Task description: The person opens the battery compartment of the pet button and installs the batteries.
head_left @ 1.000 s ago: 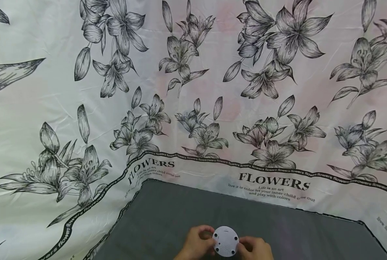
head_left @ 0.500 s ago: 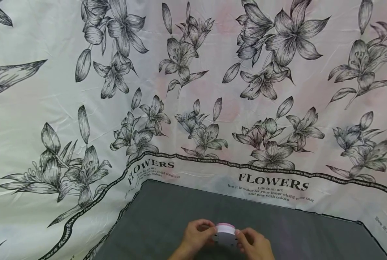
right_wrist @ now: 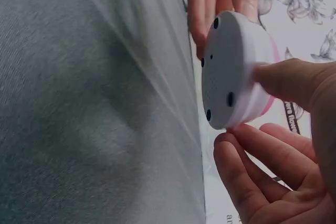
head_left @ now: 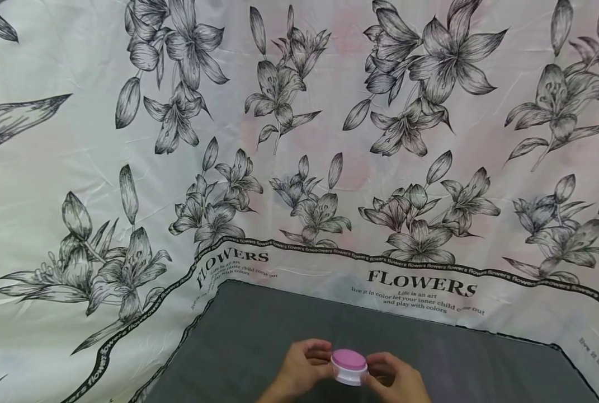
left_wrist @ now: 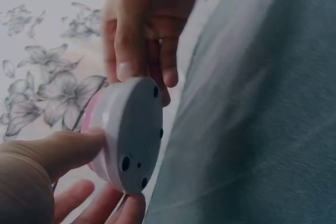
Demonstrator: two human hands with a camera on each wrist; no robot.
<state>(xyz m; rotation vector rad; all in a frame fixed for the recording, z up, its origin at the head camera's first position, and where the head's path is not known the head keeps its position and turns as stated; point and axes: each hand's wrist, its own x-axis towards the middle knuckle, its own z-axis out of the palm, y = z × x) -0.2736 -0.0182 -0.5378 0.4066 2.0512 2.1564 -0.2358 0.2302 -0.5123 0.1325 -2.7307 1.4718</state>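
A small round device (head_left: 349, 376), white with a pink top (head_left: 348, 359), is held up between both hands in the head view. My left hand (head_left: 303, 366) pinches its left edge with thumb and fingers. On the opposite edge, my right hand (head_left: 399, 379) grips it the same way. The wrist views show the flat white underside (left_wrist: 140, 135), which carries several black round feet and a small dark hole. In the right wrist view, the right thumb (right_wrist: 286, 82) presses on the white side wall, and fingers lie under the rim.
Dark grey cloth (head_left: 259, 330) covers the surface below the hands. Behind and to the left hangs a white curtain (head_left: 319, 134) printed with black lilies and a "FLOWERS" border, meeting the grey cloth along a dark edge.
The device has been tilted over between the hands: its white underside faced the head camera a second ago, then its edge, and now the pink top shows. Both hands keep hold of it.
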